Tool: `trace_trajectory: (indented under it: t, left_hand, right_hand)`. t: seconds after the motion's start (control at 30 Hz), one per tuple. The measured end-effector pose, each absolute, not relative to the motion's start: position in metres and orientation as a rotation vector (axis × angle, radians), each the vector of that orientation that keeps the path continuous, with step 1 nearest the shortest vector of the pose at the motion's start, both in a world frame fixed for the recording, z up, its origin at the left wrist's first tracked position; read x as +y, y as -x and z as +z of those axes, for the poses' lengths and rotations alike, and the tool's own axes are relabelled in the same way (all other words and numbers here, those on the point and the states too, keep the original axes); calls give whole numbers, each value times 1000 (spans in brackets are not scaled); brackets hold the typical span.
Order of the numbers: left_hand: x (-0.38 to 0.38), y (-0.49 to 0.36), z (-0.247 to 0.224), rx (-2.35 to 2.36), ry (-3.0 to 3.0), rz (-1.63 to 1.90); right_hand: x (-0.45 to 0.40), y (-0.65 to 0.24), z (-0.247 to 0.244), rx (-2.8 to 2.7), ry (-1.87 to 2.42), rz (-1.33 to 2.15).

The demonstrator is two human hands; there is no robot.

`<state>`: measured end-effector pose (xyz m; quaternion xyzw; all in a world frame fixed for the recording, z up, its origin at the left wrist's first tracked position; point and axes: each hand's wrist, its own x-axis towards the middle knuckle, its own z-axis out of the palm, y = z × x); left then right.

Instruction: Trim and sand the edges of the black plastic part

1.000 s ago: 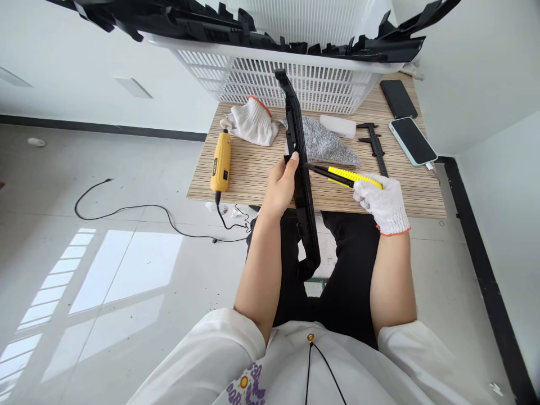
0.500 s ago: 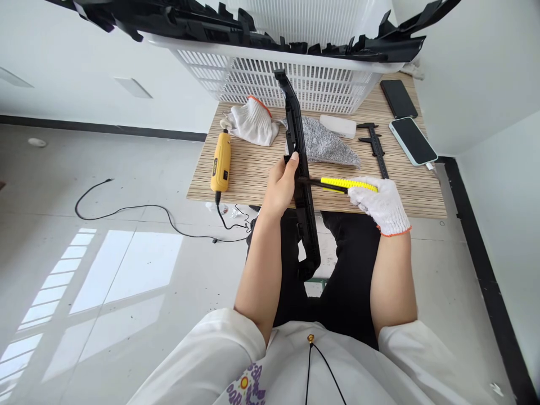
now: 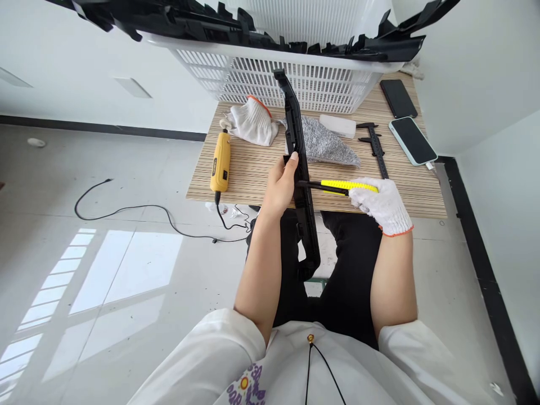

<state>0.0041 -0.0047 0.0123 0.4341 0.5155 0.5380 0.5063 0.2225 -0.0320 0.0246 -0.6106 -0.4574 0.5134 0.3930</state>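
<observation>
A long black plastic part stands across the front edge of the table, its lower end over my lap. My bare left hand is closed round its middle. My right hand, in a white knitted glove with an orange cuff, is closed on a yellow-handled tool. The tool's dark, narrow end reaches left and meets the black part beside my left thumb. Whether it touches or overlaps the part there is too small to tell. Behind the part lies a grey cloth.
On the wood-patterned table are a yellow power tool, a white glove, a white case, a black caliper and two phones. A white basket of black parts stands behind.
My right hand and the yellow-handled tool have shifted very slightly to the right and down. The black part and my left hand look unmoved.
</observation>
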Motion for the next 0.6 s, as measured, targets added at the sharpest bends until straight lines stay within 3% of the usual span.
trace_trajectory:
  t: [0.6]
  left_hand:
    - [-3, -3, 9, 1234, -1070, 1365]
  right_hand:
    - [-32, -221, 27, -1128, 1567, 1300]
